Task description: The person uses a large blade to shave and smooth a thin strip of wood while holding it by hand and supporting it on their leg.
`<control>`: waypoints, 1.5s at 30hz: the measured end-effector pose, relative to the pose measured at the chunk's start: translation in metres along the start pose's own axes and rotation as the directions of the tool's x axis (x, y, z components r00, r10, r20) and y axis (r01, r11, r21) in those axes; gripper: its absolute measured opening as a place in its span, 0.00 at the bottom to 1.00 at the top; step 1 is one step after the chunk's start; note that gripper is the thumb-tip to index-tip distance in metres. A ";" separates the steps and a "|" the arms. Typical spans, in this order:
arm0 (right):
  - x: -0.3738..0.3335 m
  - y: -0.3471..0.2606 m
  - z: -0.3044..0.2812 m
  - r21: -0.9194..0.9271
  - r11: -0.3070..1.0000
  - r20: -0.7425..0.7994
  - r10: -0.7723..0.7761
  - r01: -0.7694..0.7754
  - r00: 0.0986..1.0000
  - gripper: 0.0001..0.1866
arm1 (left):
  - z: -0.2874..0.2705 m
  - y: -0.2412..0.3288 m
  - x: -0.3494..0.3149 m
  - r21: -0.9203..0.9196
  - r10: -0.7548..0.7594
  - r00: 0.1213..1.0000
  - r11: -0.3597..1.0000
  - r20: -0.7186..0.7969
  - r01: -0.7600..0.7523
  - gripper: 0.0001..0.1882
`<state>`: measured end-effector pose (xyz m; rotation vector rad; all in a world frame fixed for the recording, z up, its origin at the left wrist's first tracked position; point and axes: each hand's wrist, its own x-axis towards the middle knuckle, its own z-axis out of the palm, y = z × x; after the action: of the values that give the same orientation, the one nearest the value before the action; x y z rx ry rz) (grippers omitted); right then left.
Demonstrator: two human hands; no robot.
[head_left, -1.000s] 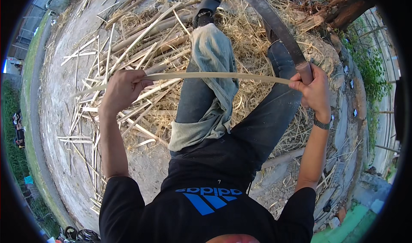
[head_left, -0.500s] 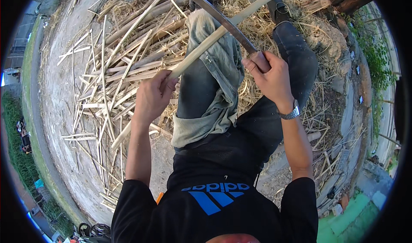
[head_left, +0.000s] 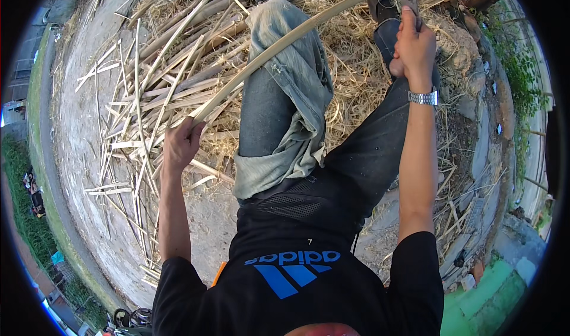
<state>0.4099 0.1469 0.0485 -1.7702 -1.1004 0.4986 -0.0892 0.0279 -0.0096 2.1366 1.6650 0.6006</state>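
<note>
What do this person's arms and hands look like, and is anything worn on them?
The left sleeve and right sleeve are short and black. The left hand and right hand have no gloves. A silver-coloured linked band, probably a watch strap, circles the right wrist; the left wrist shows none.

Both bare forearms (head_left: pixel 417 170) reach forward, well apart
The left hand (head_left: pixel 181 146) is bent in a pinch; the right hand (head_left: pixel 415 50), farther forward, curls closed.
</note>
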 end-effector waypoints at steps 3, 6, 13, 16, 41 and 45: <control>-0.048 -0.011 0.034 -0.149 0.958 0.214 -0.211 0.245 0.954 0.27 | 0.007 0.005 0.015 0.000 0.083 0.996 0.997 -0.039 -0.083 0.13; -0.087 -0.012 0.054 -0.035 0.912 0.342 -0.374 0.409 0.862 0.26 | 0.002 0.007 0.022 0.008 0.127 0.991 0.992 -0.051 -0.127 0.12; -0.035 -0.024 0.033 -0.169 0.917 0.079 -0.352 0.361 0.933 0.27 | 0.014 0.000 0.020 0.219 0.229 0.951 0.958 -0.207 -0.183 0.11; -0.056 -0.022 0.045 -0.110 0.955 0.138 -0.261 0.277 0.955 0.26 | 0.016 0.000 0.019 0.260 0.204 0.958 0.954 -0.202 -0.149 0.09; -0.104 -0.012 0.076 0.074 0.948 0.290 -0.316 0.308 0.903 0.26 | 0.003 0.032 0.071 0.192 0.254 0.960 0.954 -0.120 -0.228 0.12; -0.082 -0.026 0.055 -0.012 0.941 0.239 -0.325 0.337 0.915 0.26 | -0.005 0.034 0.069 0.174 0.190 0.981 0.968 -0.041 -0.180 0.09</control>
<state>0.3159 0.1089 0.0348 -1.5508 -1.5597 0.4788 -0.0491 0.0872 0.0202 2.4383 1.6083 0.5974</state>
